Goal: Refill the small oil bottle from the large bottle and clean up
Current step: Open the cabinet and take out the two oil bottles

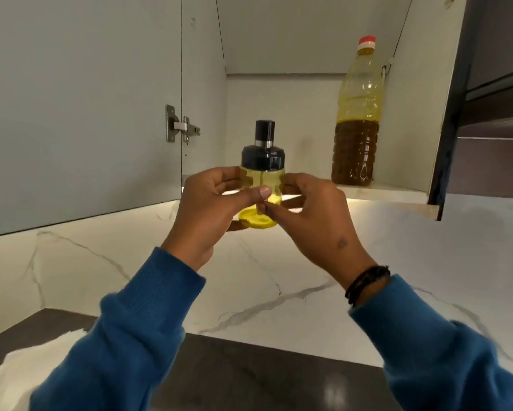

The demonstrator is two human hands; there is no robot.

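No readable text, brand or number anywhere. Large bottle bare of any label; small oil bottle likewise unmarked.

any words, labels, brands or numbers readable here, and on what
None can be read.
Small oil bottle, held in both hands: no label or print shows.
Large bottle on the cabinet shelf: no label; only a moulded drop-like mark near its base, no letters.
Hinge: any stamping too small to tell.
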